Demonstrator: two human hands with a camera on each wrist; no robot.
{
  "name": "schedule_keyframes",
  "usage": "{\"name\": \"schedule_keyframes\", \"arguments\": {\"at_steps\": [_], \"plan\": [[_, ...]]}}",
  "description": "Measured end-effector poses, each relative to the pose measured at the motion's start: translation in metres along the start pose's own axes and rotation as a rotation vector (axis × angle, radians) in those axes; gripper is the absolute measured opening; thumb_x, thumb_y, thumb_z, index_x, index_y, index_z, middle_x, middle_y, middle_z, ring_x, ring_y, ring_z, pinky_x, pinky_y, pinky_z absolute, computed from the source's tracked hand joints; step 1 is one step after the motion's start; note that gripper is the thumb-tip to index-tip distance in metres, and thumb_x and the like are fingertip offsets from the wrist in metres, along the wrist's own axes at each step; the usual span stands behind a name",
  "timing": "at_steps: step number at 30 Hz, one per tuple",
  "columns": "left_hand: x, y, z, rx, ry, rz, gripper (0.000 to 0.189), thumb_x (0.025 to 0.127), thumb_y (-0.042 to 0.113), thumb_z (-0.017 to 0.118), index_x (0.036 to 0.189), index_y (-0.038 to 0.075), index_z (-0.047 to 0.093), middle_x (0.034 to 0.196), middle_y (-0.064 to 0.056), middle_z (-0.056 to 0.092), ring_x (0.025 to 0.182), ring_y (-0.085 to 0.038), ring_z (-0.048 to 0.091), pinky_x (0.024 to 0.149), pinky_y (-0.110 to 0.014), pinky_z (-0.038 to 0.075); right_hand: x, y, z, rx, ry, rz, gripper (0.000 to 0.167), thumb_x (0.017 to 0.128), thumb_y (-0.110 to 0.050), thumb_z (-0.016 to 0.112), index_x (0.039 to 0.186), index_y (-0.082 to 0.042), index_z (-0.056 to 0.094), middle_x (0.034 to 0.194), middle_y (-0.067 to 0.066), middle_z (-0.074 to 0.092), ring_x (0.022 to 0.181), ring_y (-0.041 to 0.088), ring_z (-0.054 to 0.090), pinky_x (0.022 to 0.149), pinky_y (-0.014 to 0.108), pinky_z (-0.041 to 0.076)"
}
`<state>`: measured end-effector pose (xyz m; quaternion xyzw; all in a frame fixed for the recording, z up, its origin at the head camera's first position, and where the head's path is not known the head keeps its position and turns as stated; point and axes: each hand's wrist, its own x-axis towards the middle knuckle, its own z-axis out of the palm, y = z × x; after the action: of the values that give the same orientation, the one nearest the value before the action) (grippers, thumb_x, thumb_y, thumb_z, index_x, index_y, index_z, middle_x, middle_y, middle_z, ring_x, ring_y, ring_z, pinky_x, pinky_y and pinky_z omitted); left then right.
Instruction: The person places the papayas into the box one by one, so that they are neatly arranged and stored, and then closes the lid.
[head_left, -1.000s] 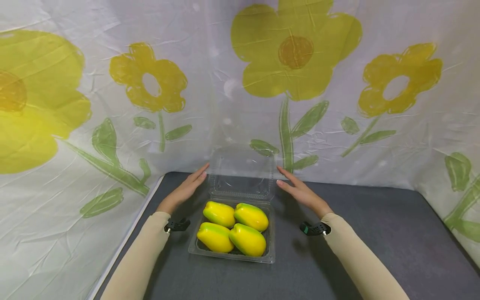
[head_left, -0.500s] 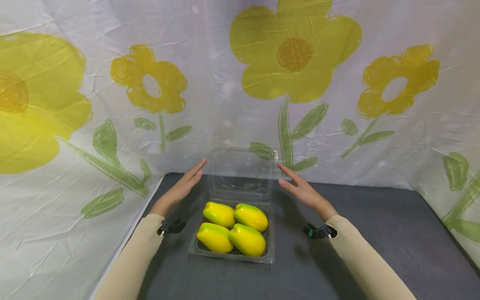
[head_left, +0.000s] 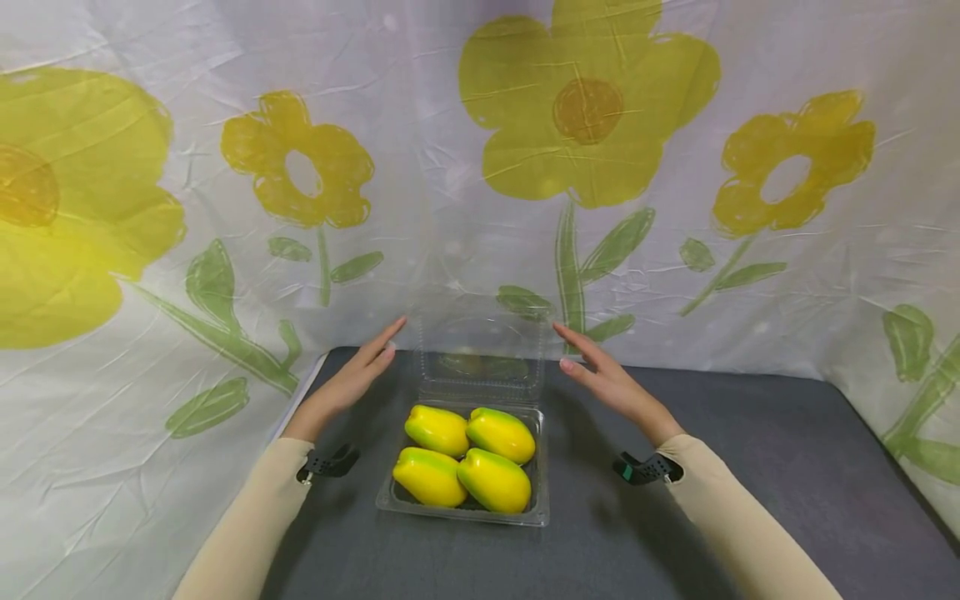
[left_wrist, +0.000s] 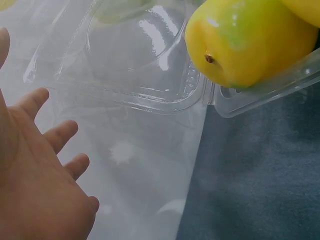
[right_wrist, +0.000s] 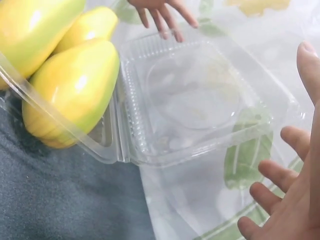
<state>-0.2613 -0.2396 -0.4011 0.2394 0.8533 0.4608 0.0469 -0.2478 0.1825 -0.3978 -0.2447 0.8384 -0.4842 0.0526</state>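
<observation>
A clear plastic clamshell box (head_left: 463, 516) sits on the dark table with several glossy yellow-green fruits, mango- or papaya-like (head_left: 495, 481), in its base. Its see-through lid (head_left: 480, 388) stands raised on the hinge at the far side. My left hand (head_left: 347, 385) is held off to the left of the lid, fingers extended and palm facing it. On the other side my right hand (head_left: 613, 379) has its fingers spread, the fingertips near the lid's right edge. In the left wrist view a gap shows between the left hand (left_wrist: 45, 185) and the lid. Neither hand grips anything.
A dark grey cloth (head_left: 750, 475) covers the table. Behind it and along both sides hangs a pale curtain (head_left: 420, 208) printed with yellow flowers. The lid's top overlaps the curtain in the head view. Each wrist wears a black strap (head_left: 330, 461).
My left hand has drawn away from the lid, to the left. The right hand has shifted only slightly to the right. The lid tilts a little differently; the fruits stay in place.
</observation>
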Motion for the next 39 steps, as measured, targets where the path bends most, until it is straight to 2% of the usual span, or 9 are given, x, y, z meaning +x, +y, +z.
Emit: {"name": "schedule_keyframes", "arguments": {"at_steps": [7,15,23,31,34,39], "plan": [[-0.009,0.002,-0.002,0.028,0.014,0.030,0.056,0.109,0.032,0.033,0.160,0.029,0.011,0.169,-0.008,0.008,0.155,-0.041,0.006,0.116,-0.073,0.011,-0.005,-0.005,0.001,-0.002,0.005,-0.052,0.061,0.105,-0.032,0.049,0.159,-0.029,0.021,0.167,0.009,0.019,0.154,0.037,0.016,0.119,0.067,0.015],[-0.024,0.013,-0.005,0.053,0.044,0.039,0.059,0.108,0.032,0.040,0.160,0.032,0.013,0.169,-0.006,0.011,0.154,-0.042,0.007,0.114,-0.075,0.011,-0.013,-0.013,0.000,-0.015,0.014,-0.089,0.061,0.104,-0.027,0.051,0.158,-0.032,0.022,0.167,0.008,0.020,0.154,0.037,0.018,0.119,0.067,0.017],[-0.040,0.023,-0.004,0.084,0.068,0.113,0.060,0.106,0.025,0.043,0.159,0.030,0.017,0.168,-0.008,0.015,0.152,-0.043,0.011,0.109,-0.077,0.015,-0.027,-0.020,-0.002,-0.021,0.025,-0.162,0.062,0.103,-0.026,0.052,0.158,-0.031,0.023,0.166,0.006,0.022,0.153,0.036,0.020,0.117,0.067,0.019],[-0.062,0.023,0.005,0.093,0.098,0.165,0.060,0.105,0.017,0.045,0.159,0.026,0.020,0.167,-0.006,0.019,0.151,-0.041,0.012,0.109,-0.075,0.015,-0.046,-0.020,0.005,-0.033,0.005,-0.170,0.062,0.103,-0.027,0.053,0.157,-0.033,0.024,0.166,0.007,0.023,0.152,0.041,0.019,0.112,0.074,0.022],[-0.072,0.024,0.010,0.094,0.119,0.170,0.060,0.104,0.016,0.045,0.159,0.025,0.022,0.166,-0.007,0.021,0.151,-0.034,0.015,0.108,-0.074,0.016,-0.053,-0.020,0.009,-0.034,-0.002,-0.173,0.063,0.102,-0.027,0.054,0.157,-0.035,0.024,0.166,0.004,0.023,0.152,0.039,0.019,0.113,0.073,0.023],[-0.086,0.022,0.020,0.090,0.156,0.184,0.059,0.104,0.017,0.045,0.159,0.022,0.024,0.166,-0.007,0.023,0.149,-0.001,0.016,0.107,-0.074,0.019,-0.062,-0.020,0.015,-0.025,-0.009,-0.192,0.063,0.102,-0.022,0.054,0.157,-0.033,0.026,0.165,0.003,0.026,0.150,0.034,0.025,0.113,0.070,0.025]]}}
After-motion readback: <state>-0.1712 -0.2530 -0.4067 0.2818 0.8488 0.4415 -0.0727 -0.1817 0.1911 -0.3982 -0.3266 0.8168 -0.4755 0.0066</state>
